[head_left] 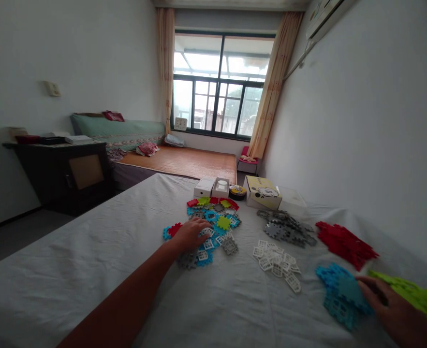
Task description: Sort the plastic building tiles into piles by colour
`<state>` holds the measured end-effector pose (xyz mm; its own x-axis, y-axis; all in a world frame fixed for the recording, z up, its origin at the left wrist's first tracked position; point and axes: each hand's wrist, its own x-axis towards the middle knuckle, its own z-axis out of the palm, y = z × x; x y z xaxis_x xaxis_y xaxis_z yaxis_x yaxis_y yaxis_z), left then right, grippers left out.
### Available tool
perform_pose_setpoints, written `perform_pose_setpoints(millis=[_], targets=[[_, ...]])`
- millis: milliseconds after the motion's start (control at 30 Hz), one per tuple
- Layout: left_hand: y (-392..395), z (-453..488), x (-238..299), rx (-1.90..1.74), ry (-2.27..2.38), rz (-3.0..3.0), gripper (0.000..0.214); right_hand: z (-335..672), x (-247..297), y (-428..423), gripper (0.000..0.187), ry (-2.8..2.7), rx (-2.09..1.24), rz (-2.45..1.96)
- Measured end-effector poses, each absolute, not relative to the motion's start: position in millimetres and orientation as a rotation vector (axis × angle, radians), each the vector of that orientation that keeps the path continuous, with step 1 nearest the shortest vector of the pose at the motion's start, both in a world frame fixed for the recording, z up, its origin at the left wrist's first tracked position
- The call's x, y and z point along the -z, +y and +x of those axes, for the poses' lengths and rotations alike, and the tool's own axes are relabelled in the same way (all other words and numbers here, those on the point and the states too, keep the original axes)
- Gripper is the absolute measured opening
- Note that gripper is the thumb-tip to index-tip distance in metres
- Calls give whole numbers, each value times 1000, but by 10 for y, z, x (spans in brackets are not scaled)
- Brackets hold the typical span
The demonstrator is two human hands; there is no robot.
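Observation:
My left hand (188, 235) reaches over a mixed pile of toothed plastic building tiles, its fingers spread and touching the pieces. Blue, red, grey and lime tiles lie there, among them a lime tile (224, 223), a grey frame tile (229, 245) and small white window pieces (208, 244). At the lower right, my right hand (390, 304) pinches the edge of a blue tile (351, 292) on top of a blue heap (330, 276). Part of that hand's grip is hidden. Beside it lies a heap of lime tiles (412, 295).
White window pieces (276, 261), grey tiles (289, 231) and red tiles (346, 243) form separate heaps on the white cloth (119, 256). Behind stand white boxes (203, 187), a round black-and-yellow tin (237, 192) and a yellow box (263, 192). A bed (198, 162) is beyond.

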<state>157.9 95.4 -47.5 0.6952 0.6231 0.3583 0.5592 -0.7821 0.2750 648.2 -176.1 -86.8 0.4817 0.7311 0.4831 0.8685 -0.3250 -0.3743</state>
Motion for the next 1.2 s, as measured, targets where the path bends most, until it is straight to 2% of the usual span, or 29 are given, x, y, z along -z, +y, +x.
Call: perform_pose_setpoints(millis=[100, 300, 500, 633, 833, 1200], targets=[[941, 1574, 496, -594, 978, 2790, 36, 6445, 827, -1704, 22, -1186, 140, -2105], [922, 1625, 493, -582, 1036, 2849, 27, 5719, 394, -1387, 37, -1396, 207, -2048], [918, 1865, 568, -559, 1036, 2942, 42, 4521, 130, -912, 26, -1977, -18, -1811], [905, 1917, 565, -484, 1020, 2961, 34, 4068, 176, -695, 24, -2179, -17, -1717], [898, 1868, 515, -539, 971, 2902, 20, 3989, 407, -628, 24, -2176, -47, -1695], [979, 1742, 460, -688, 1009, 2583, 17, 4156, 486, -637, 21, -2000, -234, -1655]])
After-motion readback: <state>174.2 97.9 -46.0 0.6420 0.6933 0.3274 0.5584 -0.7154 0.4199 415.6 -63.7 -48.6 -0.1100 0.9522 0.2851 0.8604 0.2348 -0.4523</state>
